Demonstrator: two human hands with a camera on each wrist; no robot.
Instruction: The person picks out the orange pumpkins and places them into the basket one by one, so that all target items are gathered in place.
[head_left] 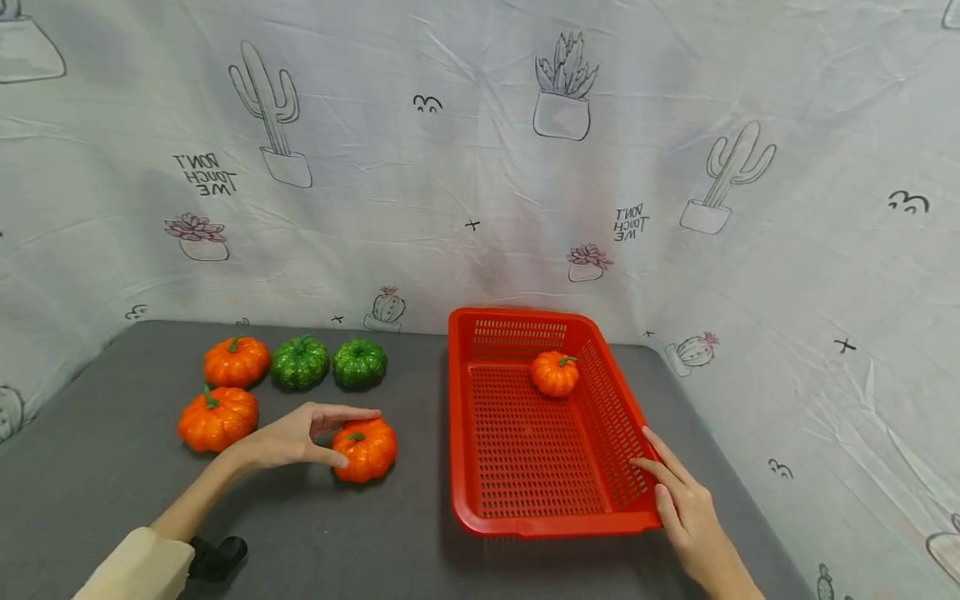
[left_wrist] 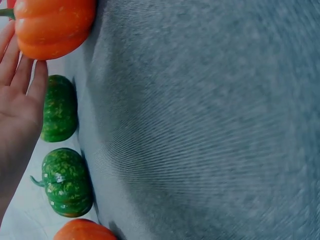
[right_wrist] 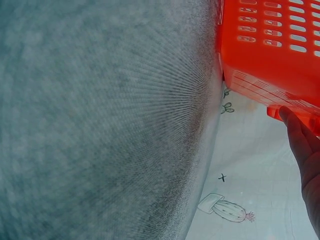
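Grips an orange pumpkin [head_left: 369, 454] on the grey table [head_left: 352, 542] with the left hand [head_left: 296, 437], in front of two green pumpkins [head_left: 300, 365]. Holds the red basket [head_left: 555, 527] by its rim with the right hand [head_left: 688, 515].

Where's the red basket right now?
In the head view, the red basket is right of centre, its near right rim held by the right hand, an orange pumpkin inside toward its far end.
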